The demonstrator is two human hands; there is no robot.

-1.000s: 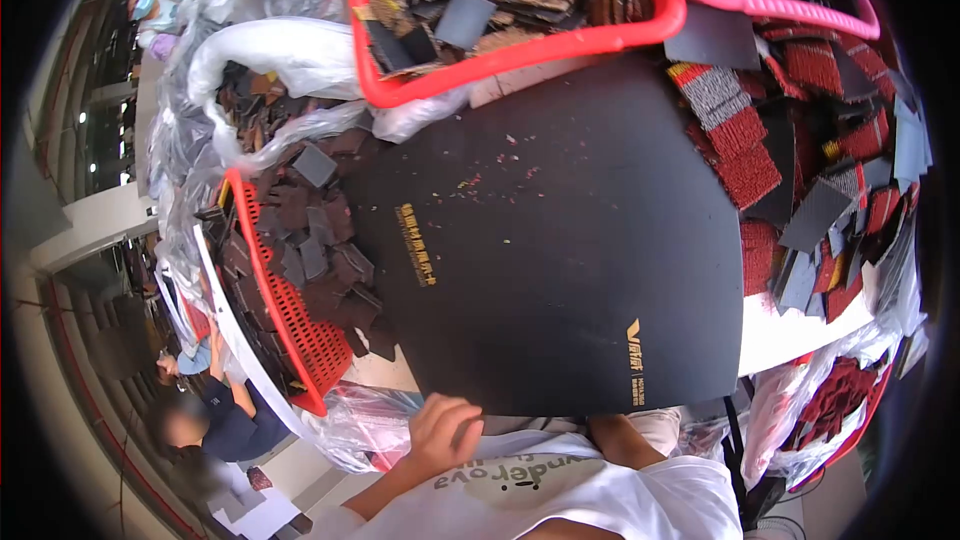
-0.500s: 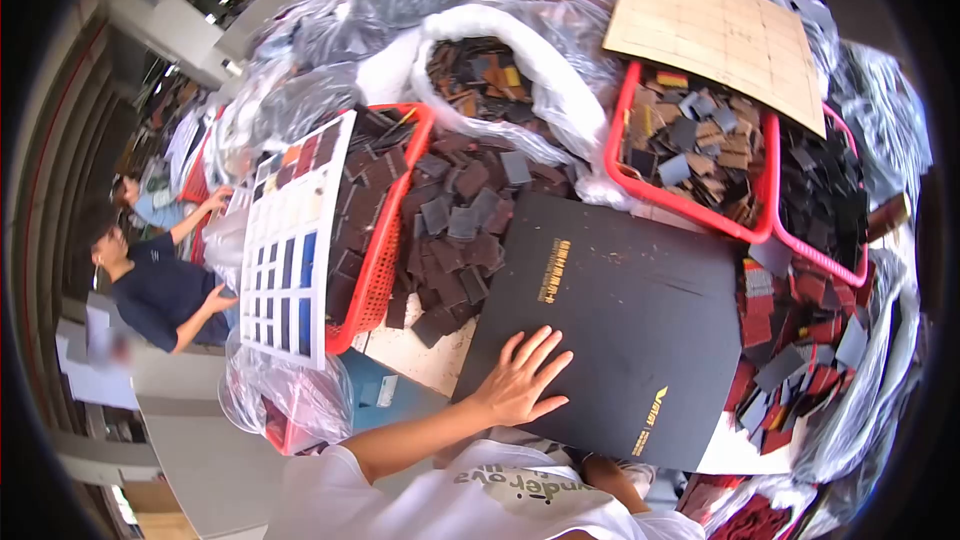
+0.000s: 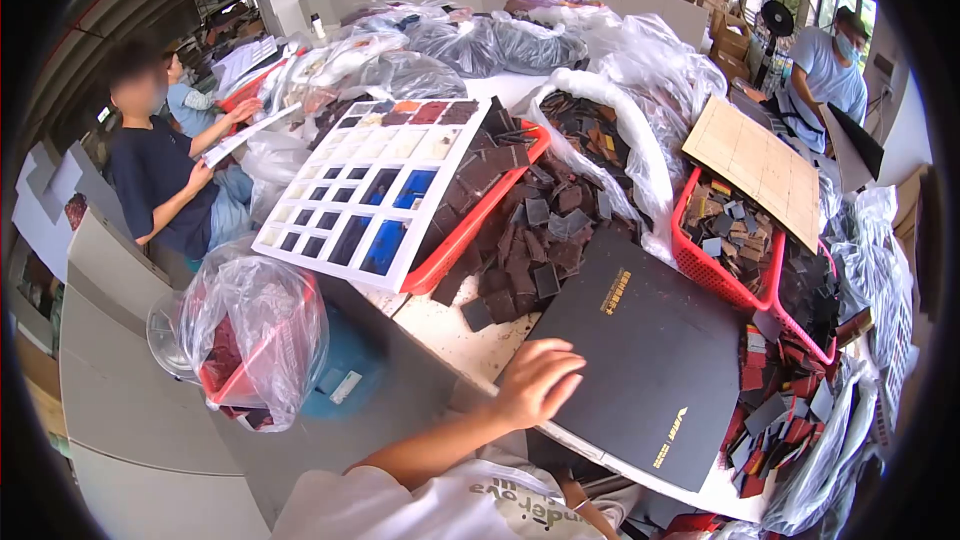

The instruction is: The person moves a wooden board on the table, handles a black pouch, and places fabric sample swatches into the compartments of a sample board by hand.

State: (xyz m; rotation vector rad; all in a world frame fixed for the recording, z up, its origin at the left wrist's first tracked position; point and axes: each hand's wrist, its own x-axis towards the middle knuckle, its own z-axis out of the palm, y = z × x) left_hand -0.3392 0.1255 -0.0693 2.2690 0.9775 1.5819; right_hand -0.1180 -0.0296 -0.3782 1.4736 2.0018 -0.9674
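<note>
My left hand is at the lower-left corner of a large black folder with gold lettering, its fingers curled in loosely and nothing visible in them. The folder lies flat and closed on the white table. My right hand is out of sight; only part of that forearm shows low in the frame, below the folder's front edge. Dark brown and grey sample pieces are heaped along the folder's left side, and red and grey pieces lie to its right.
A white sample board rests on a red basket. A beige board leans over another red basket and a pink one. A plastic-wrapped bin stands left. Several people are around the tables, one in dark clothing.
The view has tilted up and swung, bringing more of the room in. My left hand, spread flat on the folder half a second ago, has curled its fingers near the corner.
</note>
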